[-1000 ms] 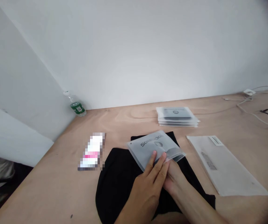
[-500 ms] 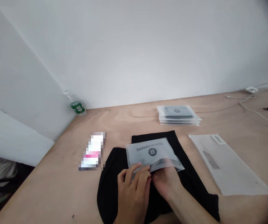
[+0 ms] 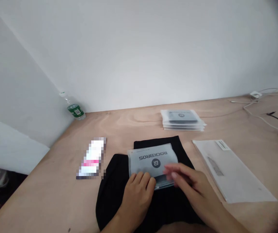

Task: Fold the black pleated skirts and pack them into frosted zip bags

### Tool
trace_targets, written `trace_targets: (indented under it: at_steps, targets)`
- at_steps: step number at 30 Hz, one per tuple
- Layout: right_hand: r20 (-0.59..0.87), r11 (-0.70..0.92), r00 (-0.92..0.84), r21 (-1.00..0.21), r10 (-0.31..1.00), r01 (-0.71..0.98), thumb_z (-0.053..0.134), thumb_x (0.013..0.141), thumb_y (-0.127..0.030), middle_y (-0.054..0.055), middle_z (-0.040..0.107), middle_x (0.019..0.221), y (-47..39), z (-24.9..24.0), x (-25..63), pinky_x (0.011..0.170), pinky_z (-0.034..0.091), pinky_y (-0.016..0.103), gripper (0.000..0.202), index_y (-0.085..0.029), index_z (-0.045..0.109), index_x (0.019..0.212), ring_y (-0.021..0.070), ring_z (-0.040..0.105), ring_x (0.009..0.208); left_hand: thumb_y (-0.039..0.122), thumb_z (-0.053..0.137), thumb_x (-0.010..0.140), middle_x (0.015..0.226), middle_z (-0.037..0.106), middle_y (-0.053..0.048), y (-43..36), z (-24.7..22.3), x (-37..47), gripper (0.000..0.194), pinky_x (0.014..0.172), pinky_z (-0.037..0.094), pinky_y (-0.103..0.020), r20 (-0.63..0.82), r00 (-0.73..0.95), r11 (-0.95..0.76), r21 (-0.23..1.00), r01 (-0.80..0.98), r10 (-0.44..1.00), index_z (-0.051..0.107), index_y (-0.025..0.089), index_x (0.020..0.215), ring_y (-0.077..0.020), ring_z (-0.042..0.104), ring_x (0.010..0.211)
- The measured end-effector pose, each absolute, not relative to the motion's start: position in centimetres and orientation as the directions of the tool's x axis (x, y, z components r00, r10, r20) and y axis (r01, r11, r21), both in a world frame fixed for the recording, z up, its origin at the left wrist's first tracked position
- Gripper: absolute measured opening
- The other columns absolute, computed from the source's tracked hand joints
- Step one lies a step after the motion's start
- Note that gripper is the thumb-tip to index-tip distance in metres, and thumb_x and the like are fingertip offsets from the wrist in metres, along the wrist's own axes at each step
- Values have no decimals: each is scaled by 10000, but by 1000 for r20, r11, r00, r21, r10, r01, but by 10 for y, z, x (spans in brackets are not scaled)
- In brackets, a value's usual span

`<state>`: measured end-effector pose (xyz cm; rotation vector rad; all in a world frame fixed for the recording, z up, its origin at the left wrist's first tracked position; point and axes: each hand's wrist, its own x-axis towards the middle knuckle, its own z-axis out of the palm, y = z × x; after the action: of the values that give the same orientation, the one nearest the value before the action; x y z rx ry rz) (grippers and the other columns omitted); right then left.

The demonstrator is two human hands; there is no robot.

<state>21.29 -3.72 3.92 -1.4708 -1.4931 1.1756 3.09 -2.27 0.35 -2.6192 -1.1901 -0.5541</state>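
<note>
A frosted plastic pouch [image 3: 151,153] printed ROCKBROS lies on black folded fabric [image 3: 119,181], with something dark inside its near part. My left hand [image 3: 139,194] has its fingers curled over the pouch's near edge, left of the middle, and holds it; what the fingertips do underneath is hidden. Above the pouch's near right part is my right hand [image 3: 192,184], with thumb and fingers extended and a gap between them. Nothing shows in that hand, and its fingertips are close to the pouch surface.
A larger frosted bag [image 3: 236,174] with a white label lies to the right. Several similar pouches are stacked [image 3: 184,121] behind the fabric. A blurred phone-like object [image 3: 91,158] is on the left, a green-labelled bottle [image 3: 76,110] at the wall, and cables [image 3: 255,110] at the far right.
My right hand has come out from under the pouch's raised near edge to above it. The pouch now lies flatter, and my left fingers have curled over its edge.
</note>
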Motion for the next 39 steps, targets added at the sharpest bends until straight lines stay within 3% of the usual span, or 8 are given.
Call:
trace_targets:
  at_steps: [3,8,17,21,24,28,33,39]
  targets:
    - [179,272,-205,-652,962,708,446,849,-412,39,443,1367,-4,32,203,1012,278,512,404,-310,515,1234,294,343,1268,80,334,861,650,529,-7,-21,2,30,261,549,352,-287,465,628,-677,-80,732,624,520,188,714,-159,484,583]
    - [72,354,-350,-337,934,872,427,812,-556,61,263,1465,12,-2,186,943,134,707,612,-360,288,1375,425,159,1313,79,378,827,733,573,-20,-18,-6,24,185,555,409,-269,445,643,-708,-29,706,623,517,190,777,-160,529,626]
    - [96,401,-390,-260,916,878,458,676,-728,127,200,1479,8,-12,191,936,82,717,856,-320,246,1398,479,110,1300,153,487,764,800,536,-24,-18,6,-11,50,607,460,-311,150,576,-593,286,753,803,490,198,785,-182,532,716]
    - [147,540,-520,-278,841,795,434,811,-563,103,305,1445,1,-7,190,1002,79,645,628,-273,337,1360,375,201,1312,71,438,766,875,543,-27,-24,13,-36,181,678,455,-300,155,576,-581,419,697,803,511,202,868,-168,524,793]
    - [227,681,-644,-315,731,661,404,882,-363,35,469,1339,-7,1,182,1056,131,526,363,-270,485,1224,259,311,1272,36,406,786,869,563,-28,-27,10,-46,239,670,448,-285,217,567,-601,413,684,794,540,206,885,-158,522,779]
    - [363,799,-711,-291,602,527,454,870,-296,16,614,1108,-16,0,162,1016,246,432,211,-242,573,1036,198,464,1079,57,439,827,825,582,-19,-28,0,-50,197,650,436,-272,322,562,-647,372,665,762,557,207,879,-153,520,756]
    - [521,848,-697,-106,493,520,483,859,-174,8,631,881,-19,-14,143,800,370,371,108,-190,589,848,162,500,820,54,441,845,838,593,-29,-29,-4,-49,159,654,402,-297,385,572,-687,345,639,725,524,184,884,-162,489,764]
    - [556,866,-712,-27,428,500,499,828,-144,4,583,749,-20,-13,147,635,347,341,118,-182,565,738,157,451,702,71,390,870,793,580,-23,-29,2,-41,154,640,357,-316,329,600,-684,346,643,730,489,188,854,-176,475,759]
